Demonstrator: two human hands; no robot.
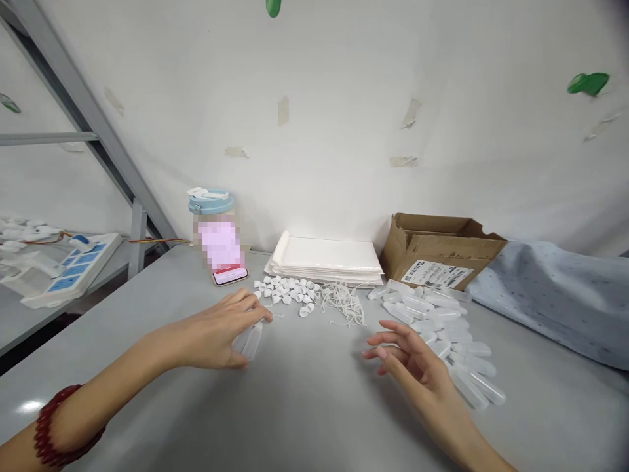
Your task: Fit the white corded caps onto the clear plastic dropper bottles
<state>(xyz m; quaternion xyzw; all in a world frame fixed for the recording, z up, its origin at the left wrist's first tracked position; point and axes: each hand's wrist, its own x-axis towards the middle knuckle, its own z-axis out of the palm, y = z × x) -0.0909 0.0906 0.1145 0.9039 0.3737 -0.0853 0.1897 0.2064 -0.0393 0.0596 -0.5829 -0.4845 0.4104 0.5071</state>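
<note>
Spanning tubes [253, 342]: left grip [226, 330] (parted)

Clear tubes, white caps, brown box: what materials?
Tubes: probably plastic, smooth; translucent with soft highlights.
Caps: likely plastic; opaque white, finish too small to judge.
Box: cardboard, matte; brown, with bent flaps.

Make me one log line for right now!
left hand: over clear tube, grip unclear | right hand: open, beside tube pile | white caps, white cords: side by side | cardboard box: behind tube pile
</note>
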